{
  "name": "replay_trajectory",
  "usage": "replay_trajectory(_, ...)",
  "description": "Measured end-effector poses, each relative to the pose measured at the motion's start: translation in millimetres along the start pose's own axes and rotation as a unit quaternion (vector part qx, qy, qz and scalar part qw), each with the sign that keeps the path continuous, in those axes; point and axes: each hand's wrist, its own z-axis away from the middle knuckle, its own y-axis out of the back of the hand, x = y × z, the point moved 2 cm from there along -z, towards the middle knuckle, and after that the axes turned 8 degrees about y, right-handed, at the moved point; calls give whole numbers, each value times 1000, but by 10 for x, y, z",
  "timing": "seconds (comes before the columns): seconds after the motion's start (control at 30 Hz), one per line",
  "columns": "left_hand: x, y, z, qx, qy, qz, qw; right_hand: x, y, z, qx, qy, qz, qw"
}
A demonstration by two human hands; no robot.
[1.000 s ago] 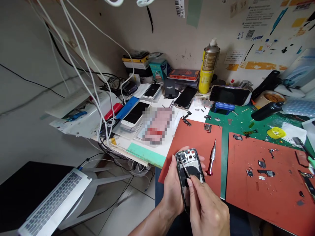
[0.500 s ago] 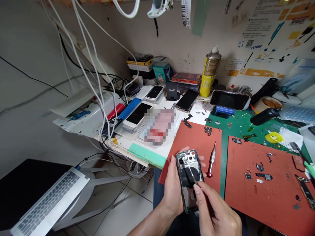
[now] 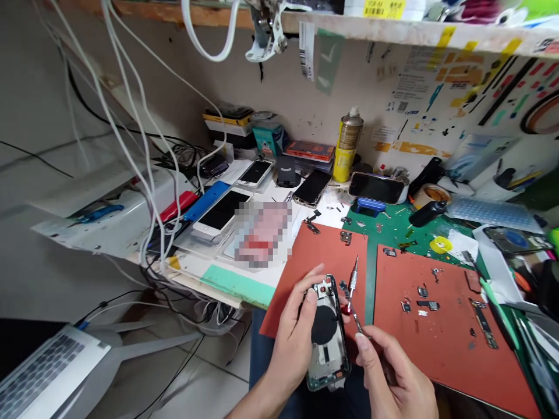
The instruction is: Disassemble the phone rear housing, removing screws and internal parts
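My left hand (image 3: 293, 329) is closed around an opened phone housing (image 3: 339, 349), its thumb lying over the upper left of the inside. A round black pad (image 3: 324, 325) shows within the housing. Between thumb and fingers, my right hand (image 3: 395, 369) pinches slim metal tweezers (image 3: 357, 321) at the housing's right edge. Beside the tweezer tips appears a small dark phone part (image 3: 345, 288); it looks gripped by them, though blur hides the contact. Just behind lies a silver screwdriver (image 3: 354, 273) on the red mat (image 3: 321, 250).
Another red mat (image 3: 406, 343) on the right bears several small phone parts and a narrow circuit board (image 3: 484, 326). Phones, a yellow spray can (image 3: 345, 151) and a propped phone (image 3: 376, 188) line the back. White cables (image 3: 146, 145) hang at left, above a laptop (image 3: 48, 372).
The tweezers have moved from inside the housing to its right side, with a small dark part now near their tips. My left thumb has shifted over the housing. The view has tilted up and turned right.
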Motion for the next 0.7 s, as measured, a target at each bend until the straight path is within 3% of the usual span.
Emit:
replay_trajectory(0.13,113,-16,-59,5,-59,-133,989,15,31,18,22,33,1,999)
replay_trajectory(0.37,274,-181,-93,-7,-28,-176,984,-12,93,-35,-3,203,-9,979)
replay_trajectory(0.53,292,-230,-96,-50,30,-157,986,-13,177,-79,-5,312,113,943)
replay_trajectory(0.63,328,-257,-87,-68,82,-141,984,-5,246,-124,21,277,132,951)
replay_trajectory(0.7,343,-282,-74,-73,112,-126,983,2,280,-165,28,186,70,980)
